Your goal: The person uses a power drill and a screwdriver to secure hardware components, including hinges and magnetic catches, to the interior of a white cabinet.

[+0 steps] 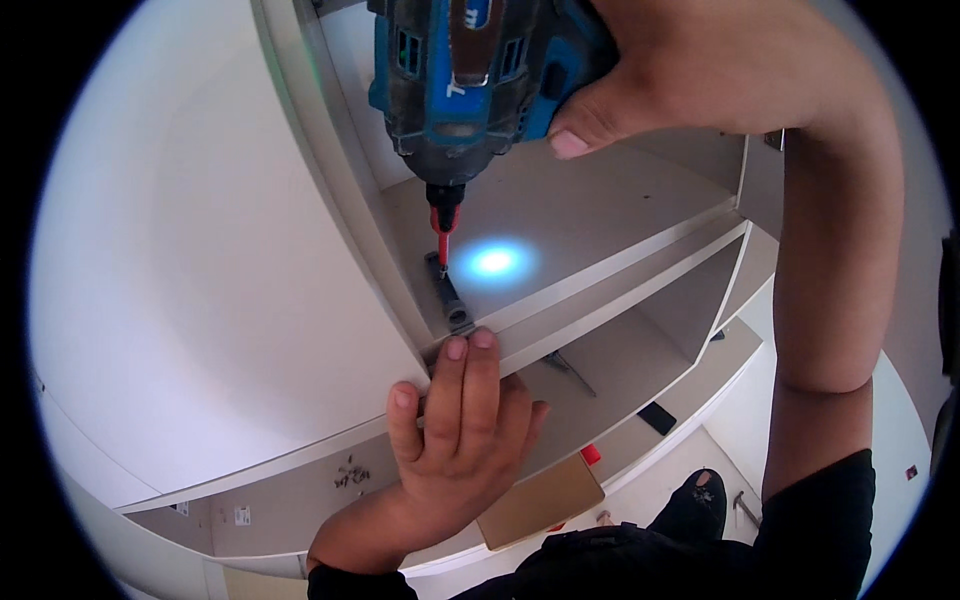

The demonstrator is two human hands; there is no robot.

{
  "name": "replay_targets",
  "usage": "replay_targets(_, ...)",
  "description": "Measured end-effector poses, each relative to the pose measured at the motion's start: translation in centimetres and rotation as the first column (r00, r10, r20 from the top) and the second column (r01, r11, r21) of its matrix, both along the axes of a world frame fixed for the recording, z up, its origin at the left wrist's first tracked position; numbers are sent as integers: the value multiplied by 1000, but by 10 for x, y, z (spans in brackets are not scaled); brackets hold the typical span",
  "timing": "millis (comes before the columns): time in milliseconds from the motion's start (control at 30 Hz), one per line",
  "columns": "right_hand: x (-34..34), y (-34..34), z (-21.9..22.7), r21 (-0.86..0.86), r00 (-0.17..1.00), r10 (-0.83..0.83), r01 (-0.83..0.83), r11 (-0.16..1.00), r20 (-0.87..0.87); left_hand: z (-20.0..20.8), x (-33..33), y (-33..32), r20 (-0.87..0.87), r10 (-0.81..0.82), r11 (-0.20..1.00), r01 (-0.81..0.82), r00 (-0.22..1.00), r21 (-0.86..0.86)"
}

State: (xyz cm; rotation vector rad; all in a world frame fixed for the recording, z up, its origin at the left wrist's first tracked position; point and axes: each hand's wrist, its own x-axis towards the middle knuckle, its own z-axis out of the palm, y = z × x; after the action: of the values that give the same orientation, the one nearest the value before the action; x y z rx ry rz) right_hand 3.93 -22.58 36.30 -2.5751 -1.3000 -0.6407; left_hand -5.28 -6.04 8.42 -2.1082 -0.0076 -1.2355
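Note:
My right hand (675, 75) grips a blue and black cordless drill driver (455, 100) that points downward. From its chuck runs a bit with a red collar (444, 218). The bit's tip meets a dark grey elongated fitting (447, 290) on the cabinet's inner panel; whether a screw sits at the tip is too small to tell. My left hand (460, 430) has its fingers stretched out along the panel's front edge. Two of its fingertips touch the near end of the fitting. The driver's lamp throws a bright spot (495, 261) on the panel beside the fitting.
A large white panel (200, 230) rises at the left. Below are a heap of small screws or fittings (351, 473), a thin dark tool (570, 370), a black phone-like slab (657, 418) and an open cardboard box (540, 505). A hammer (745, 510) lies near my foot.

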Motion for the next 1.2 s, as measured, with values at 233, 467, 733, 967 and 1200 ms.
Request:
replay_targets(233, 13, 1, 7, -137, 994, 51, -37, 990, 98, -1, 1, -1, 14, -11, 1000, 11, 1000, 3)
replay_targets(467, 2, 7, 8, -217, 952, 67, -1, 976, 299, -5, 4, -4, 21, 9, 1000, -9, 1000, -28)
replay_targets(733, -2, 16, 9, -190, 958, 10, 47, 981, 287, -4, 4, -8, 15, 4, 998, -3, 1000, -67)
replay_targets(967, 36, 19, 13, -264, 944, 223, -156, 952, 245, -3, 2, -17, -12, 8, 994, -9, 1000, -106)
replay_targets(1200, 33, -2, 3, -154, 916, 366, -343, 927, 164, 0, -5, -22, -52, -10, 978, -1, 999, -209)
